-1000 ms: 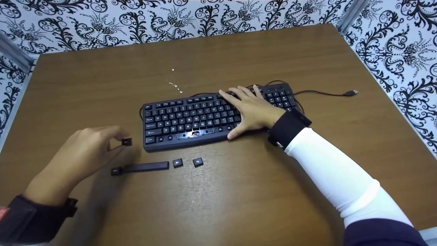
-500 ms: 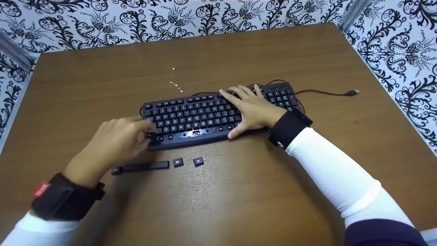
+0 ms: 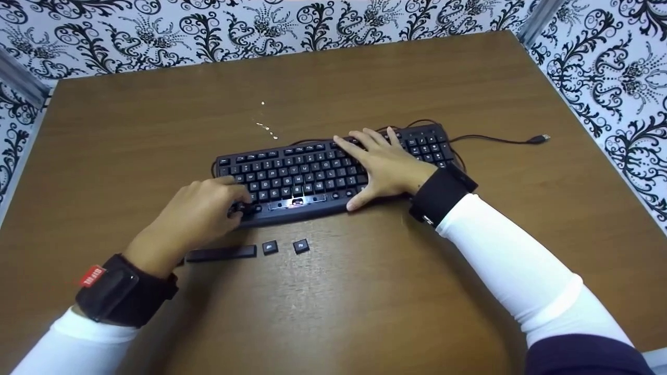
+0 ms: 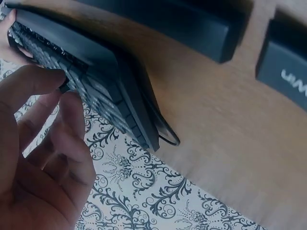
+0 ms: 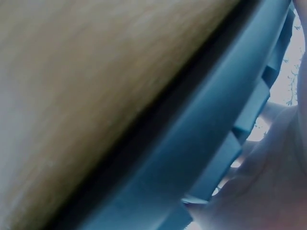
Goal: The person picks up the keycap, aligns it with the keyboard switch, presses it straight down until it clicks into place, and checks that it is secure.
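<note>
A black keyboard (image 3: pixel 307 172) lies on the wooden table, its space bar slot (image 3: pixel 284 204) bare. My left hand (image 3: pixel 193 213) is at its front left corner, thumb and finger pinching a small black keycap (image 4: pixel 64 86) against the bottom row. Whether the keycap sits in a slot cannot be told. With fingers spread, my right hand (image 3: pixel 393 169) rests on the keyboard's right part; in the right wrist view its palm lies over the keys. Before the keyboard lie the loose space bar (image 3: pixel 221 253) and two loose keycaps, one left (image 3: pixel 270 247) and one right (image 3: pixel 301 246).
In the left wrist view a keycap marked Win (image 4: pixel 283 62) lies close by, partly out of frame. A cable with a USB plug (image 3: pixel 538 139) runs right from the keyboard. White specks (image 3: pixel 267 128) dot the table (image 3: pixel 391 291) behind it. Patterned wallpaper surrounds the table.
My left hand has carried the keycap from left of the keyboard rightward onto its bottom row. The left wrist now covers most of the keycap beside the space bar. My right hand stays put.
</note>
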`<state>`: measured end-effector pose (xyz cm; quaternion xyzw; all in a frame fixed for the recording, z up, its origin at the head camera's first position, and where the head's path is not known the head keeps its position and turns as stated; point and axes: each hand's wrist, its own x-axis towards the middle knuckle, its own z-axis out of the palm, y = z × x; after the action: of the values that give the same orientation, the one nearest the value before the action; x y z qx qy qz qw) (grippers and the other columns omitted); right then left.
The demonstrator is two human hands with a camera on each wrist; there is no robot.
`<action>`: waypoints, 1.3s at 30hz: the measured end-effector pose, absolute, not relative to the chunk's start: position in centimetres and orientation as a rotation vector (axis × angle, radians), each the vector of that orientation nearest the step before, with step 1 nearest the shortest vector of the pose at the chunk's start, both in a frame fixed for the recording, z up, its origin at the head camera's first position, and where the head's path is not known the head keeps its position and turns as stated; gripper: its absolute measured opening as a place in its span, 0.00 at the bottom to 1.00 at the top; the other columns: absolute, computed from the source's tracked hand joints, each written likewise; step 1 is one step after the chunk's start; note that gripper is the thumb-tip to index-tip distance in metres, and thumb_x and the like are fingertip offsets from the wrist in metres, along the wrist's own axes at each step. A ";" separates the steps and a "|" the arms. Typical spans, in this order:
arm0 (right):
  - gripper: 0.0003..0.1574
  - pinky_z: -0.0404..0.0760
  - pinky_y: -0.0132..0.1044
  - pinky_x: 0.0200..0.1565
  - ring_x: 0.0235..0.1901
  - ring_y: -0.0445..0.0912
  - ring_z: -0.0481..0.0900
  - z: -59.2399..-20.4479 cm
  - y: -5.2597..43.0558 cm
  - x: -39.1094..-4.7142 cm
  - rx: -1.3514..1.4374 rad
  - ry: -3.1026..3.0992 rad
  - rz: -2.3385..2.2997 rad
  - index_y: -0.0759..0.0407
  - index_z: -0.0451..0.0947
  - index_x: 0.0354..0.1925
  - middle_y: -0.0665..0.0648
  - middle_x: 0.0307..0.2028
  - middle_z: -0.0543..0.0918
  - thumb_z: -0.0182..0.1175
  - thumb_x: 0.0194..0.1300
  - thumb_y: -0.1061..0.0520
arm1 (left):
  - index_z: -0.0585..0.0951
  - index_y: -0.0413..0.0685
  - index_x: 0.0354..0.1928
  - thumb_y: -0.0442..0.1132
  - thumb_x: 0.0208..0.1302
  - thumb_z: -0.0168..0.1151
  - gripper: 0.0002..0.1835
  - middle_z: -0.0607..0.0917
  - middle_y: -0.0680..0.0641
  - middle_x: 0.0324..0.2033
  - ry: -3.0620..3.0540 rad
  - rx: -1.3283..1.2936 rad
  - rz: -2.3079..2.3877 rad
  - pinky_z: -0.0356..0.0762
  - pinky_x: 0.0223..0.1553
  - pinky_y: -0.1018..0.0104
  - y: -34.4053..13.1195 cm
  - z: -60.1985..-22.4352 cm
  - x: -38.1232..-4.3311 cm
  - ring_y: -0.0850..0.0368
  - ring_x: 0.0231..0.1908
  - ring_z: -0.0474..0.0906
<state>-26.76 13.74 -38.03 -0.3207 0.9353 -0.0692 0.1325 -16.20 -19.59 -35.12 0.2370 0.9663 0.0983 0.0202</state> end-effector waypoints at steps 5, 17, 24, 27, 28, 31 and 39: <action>0.86 0.32 0.69 0.74 0.79 0.62 0.40 -38.1 13.8 -26.8 -0.937 2.718 -0.196 0.38 0.34 0.80 0.60 0.79 0.45 0.66 0.34 0.13 | 0.87 0.46 0.42 0.33 0.56 0.71 0.11 0.89 0.43 0.39 3.012 0.747 0.276 0.84 0.32 0.46 -19.6 -35.4 -16.2 0.43 0.35 0.87; 0.86 0.31 0.68 0.74 0.79 0.61 0.39 -38.3 13.7 -26.7 -0.937 2.714 -0.195 0.37 0.35 0.80 0.60 0.80 0.45 0.66 0.34 0.13 | 0.89 0.52 0.41 0.35 0.55 0.75 0.11 0.91 0.45 0.36 3.100 0.753 0.248 0.81 0.25 0.47 -19.8 -35.5 -15.9 0.45 0.31 0.87; 0.86 0.31 0.68 0.74 0.79 0.61 0.39 -38.2 13.7 -26.8 -0.936 2.719 -0.188 0.37 0.35 0.80 0.60 0.80 0.45 0.66 0.34 0.12 | 0.89 0.53 0.40 0.36 0.55 0.75 0.09 0.91 0.46 0.35 3.110 0.751 0.225 0.80 0.24 0.47 -19.9 -35.3 -15.9 0.44 0.30 0.87; 0.85 0.31 0.68 0.74 0.79 0.61 0.39 -38.2 13.7 -26.8 -0.935 2.718 -0.192 0.37 0.35 0.80 0.60 0.80 0.45 0.66 0.34 0.12 | 0.90 0.54 0.40 0.36 0.55 0.75 0.09 0.91 0.47 0.35 3.114 0.748 0.227 0.80 0.24 0.47 -19.9 -35.4 -16.0 0.45 0.30 0.87; 0.85 0.31 0.68 0.74 0.79 0.61 0.39 -38.2 13.7 -26.8 -0.935 2.717 -0.194 0.37 0.35 0.80 0.60 0.80 0.44 0.66 0.34 0.13 | 0.90 0.54 0.40 0.36 0.55 0.75 0.09 0.91 0.47 0.35 3.115 0.747 0.234 0.80 0.24 0.48 -19.9 -35.5 -16.0 0.45 0.31 0.87; 0.86 0.31 0.68 0.74 0.79 0.61 0.39 -38.2 13.8 -26.8 -0.932 2.717 -0.202 0.38 0.36 0.80 0.61 0.80 0.45 0.66 0.34 0.13 | 0.90 0.53 0.39 0.36 0.55 0.74 0.09 0.91 0.48 0.36 3.115 0.754 0.260 0.81 0.26 0.48 -19.9 -35.6 -16.0 0.46 0.32 0.87; 0.86 0.32 0.69 0.74 0.79 0.62 0.40 -38.1 13.8 -26.7 -0.938 2.721 -0.201 0.39 0.37 0.80 0.61 0.79 0.45 0.67 0.34 0.14 | 0.89 0.49 0.39 0.33 0.56 0.73 0.08 0.89 0.47 0.39 3.070 0.767 0.318 0.84 0.32 0.46 -20.0 -35.7 -16.0 0.45 0.35 0.87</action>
<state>-26.67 13.77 -38.06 -0.3224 0.9353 -0.0692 0.1280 -16.04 -20.00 -35.75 0.2413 0.9651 0.0999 -0.0193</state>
